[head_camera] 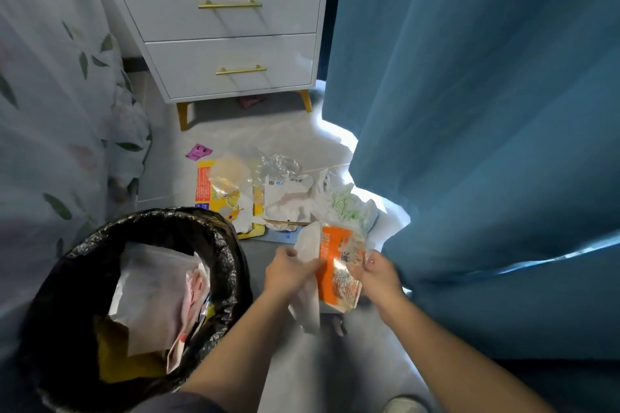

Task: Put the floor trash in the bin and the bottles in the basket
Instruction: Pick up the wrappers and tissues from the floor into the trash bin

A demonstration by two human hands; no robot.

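Left hand (288, 273): grip curled round a strip of white paper (308, 307), which sticks up above the fist and hangs below it. Right hand (379, 278): grip pinching the right edge of an orange packet (337, 273), fingers bent over the crinkled film. The two items touch and are held together just above the floor (302, 369), probably so that both go in on one trip. Bin (235, 255): round, with a black liner folded over the rim, standing just left of the left hand. Inside lie white sheets, a pink-and-red packet and something yellow. Its closeness looks deliberate, keeping the carry short. Trash pile (285, 201): on the floor beyond the hands, between the bin and the blue curtain (486, 111). It holds a yellow-and-orange carton (202, 188), clear plastic wrap (280, 163), crumpled paper with a barcode and a green-printed bag (349, 208). Purple scrap (199, 151): lying apart from the pile, nearer the white bedside cabinet (228, 27). Bottles and basket: none in view. Judgement: the bin stage is partway done, with much of the pile yet to lift. The stuff is light and slippery, so an overfull handful may shed pieces.
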